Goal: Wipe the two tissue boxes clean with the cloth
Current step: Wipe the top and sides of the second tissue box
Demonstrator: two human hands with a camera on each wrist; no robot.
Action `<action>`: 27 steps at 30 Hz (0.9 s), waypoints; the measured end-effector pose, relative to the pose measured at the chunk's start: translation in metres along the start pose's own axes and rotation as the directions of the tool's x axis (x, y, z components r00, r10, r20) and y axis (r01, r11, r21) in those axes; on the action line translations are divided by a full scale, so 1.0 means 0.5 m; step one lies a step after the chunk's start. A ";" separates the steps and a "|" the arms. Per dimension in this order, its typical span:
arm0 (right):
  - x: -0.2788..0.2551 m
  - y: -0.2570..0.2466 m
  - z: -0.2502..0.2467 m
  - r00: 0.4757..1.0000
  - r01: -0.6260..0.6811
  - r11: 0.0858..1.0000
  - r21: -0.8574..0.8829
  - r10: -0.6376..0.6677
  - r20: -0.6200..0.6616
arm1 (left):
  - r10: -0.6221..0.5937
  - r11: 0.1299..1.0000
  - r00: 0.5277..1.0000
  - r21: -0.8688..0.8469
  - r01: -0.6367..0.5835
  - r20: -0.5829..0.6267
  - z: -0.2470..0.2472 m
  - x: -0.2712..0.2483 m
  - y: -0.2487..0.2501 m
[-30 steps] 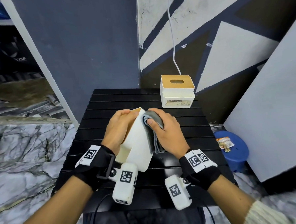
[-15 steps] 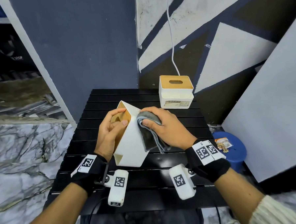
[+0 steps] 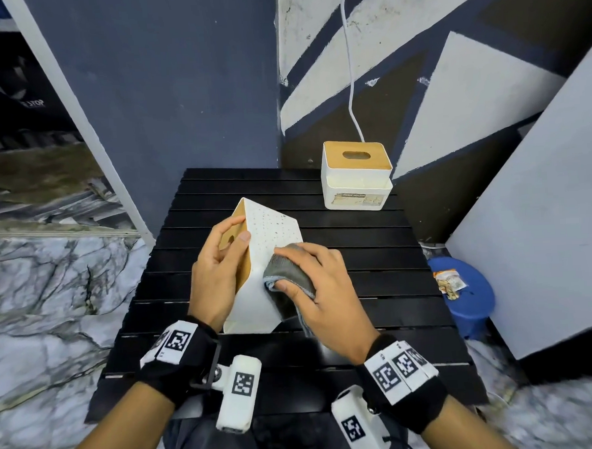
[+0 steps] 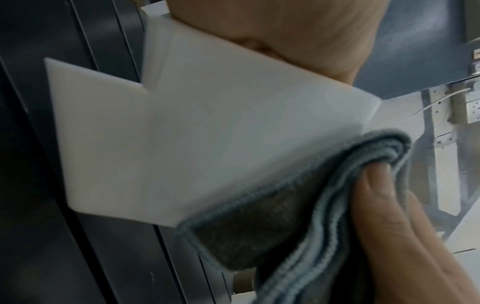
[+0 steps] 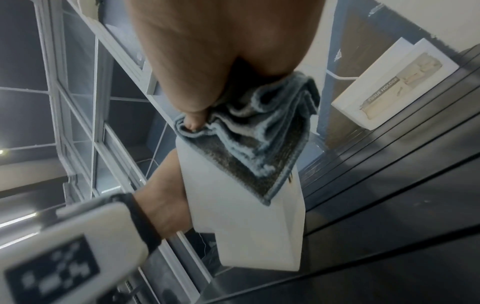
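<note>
A white tissue box (image 3: pixel 271 236) with a wooden lid stands tipped on the black slatted table (image 3: pixel 358 255), lid facing left. My left hand (image 3: pixel 217 262) grips it across the lid. My right hand (image 3: pixel 318 285) holds a folded grey-blue cloth (image 3: pixel 286 269) and presses it against the box's white right side. The left wrist view shows that box (image 4: pixel 194 133) with the cloth (image 4: pixel 298 216) at its lower edge. In the right wrist view the cloth (image 5: pixel 254 139) lies bunched on the box (image 5: pixel 246 226). A second white tissue box (image 3: pixel 355 176) with a wooden lid stands upright at the table's far right.
A white cable (image 3: pixel 350 67) hangs down the painted wall behind the far box. A blue stool (image 3: pixel 470 297) with a small packet on it stands right of the table. A white panel (image 3: pixel 544 211) leans at the right. Marble floor lies to the left.
The near box has been turned, so a speckled white face now shows on top. My right hand with the cloth has slid down the box's right side toward me.
</note>
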State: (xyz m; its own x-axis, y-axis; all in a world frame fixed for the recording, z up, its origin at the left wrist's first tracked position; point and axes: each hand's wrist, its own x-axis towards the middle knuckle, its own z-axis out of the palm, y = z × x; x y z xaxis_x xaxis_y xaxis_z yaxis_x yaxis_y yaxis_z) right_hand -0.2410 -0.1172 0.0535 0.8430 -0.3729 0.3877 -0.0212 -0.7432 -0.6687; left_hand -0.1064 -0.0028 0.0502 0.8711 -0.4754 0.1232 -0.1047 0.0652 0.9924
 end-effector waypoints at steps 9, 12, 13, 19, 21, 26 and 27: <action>-0.022 -0.012 0.036 0.999 0.021 0.999 -0.028 -0.022 -0.040 | -0.056 0.998 0.998 0.020 0.056 -0.010 -0.007 0.004 0.010; -0.004 -0.008 0.033 1.000 0.012 0.999 -0.034 -0.013 -0.025 | -0.042 0.999 0.999 0.013 0.042 -0.011 -0.006 0.004 0.012; 0.004 -0.004 0.028 1.000 -0.009 1.000 -0.024 0.008 -0.022 | -0.042 0.999 0.999 0.010 0.042 -0.014 -0.006 0.006 0.010; 0.026 0.028 0.006 0.991 -0.132 0.991 0.026 0.133 -0.021 | -0.056 0.998 0.998 0.002 0.056 -0.021 -0.004 0.005 0.008; 0.008 0.023 0.011 0.991 -0.129 0.991 0.032 0.130 -0.037 | -0.054 0.999 0.998 -0.004 0.054 -0.030 -0.004 0.003 0.009; -0.016 -0.015 0.040 0.999 -0.035 0.998 -0.050 0.033 -0.033 | -0.042 0.999 0.999 0.007 0.042 -0.020 0.001 0.001 0.009; -0.009 -0.020 0.042 0.999 -0.023 0.998 -0.060 0.022 -0.031 | -0.037 0.999 0.999 0.006 0.037 -0.015 0.001 0.001 0.009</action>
State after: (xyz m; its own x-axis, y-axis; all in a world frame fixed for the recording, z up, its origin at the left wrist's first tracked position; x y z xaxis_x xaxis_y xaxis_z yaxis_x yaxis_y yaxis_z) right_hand -0.2332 -0.0968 0.0452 0.8255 -0.4058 0.3924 -0.0732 -0.7662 -0.6384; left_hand -0.1065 -0.0030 0.0546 0.8816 -0.4640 0.0863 -0.0752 0.0423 0.9963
